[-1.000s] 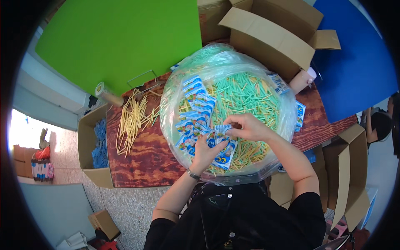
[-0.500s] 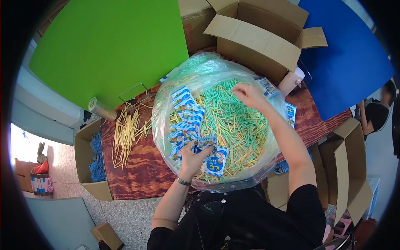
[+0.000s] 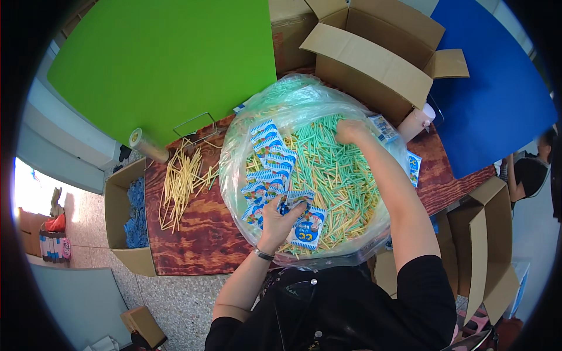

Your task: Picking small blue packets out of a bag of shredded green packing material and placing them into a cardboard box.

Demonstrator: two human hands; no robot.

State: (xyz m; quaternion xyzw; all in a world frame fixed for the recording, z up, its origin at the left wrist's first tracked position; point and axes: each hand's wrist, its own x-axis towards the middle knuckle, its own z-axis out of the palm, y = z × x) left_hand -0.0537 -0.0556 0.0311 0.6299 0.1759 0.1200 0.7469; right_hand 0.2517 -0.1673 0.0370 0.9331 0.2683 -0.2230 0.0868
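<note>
Blue packet (image 3: 308,225) seemingly pinched under left hand (image 3: 280,219) fingers (image 3: 297,206).

The blue-and-white packets (image 3: 266,167) lie in an overlapping row along the left side of the clear plastic bag (image 3: 234,158) — one packet (image 3: 308,227) is held at the near edge. The green and yellow sticks (image 3: 333,175) fill the bag's middle in a loose heap.

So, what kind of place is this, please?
Probably a small packing workshop. A clear plastic bag full of green and yellow sticks sits on a dark wooden table, with open brown cardboard boxes around it.
</note>
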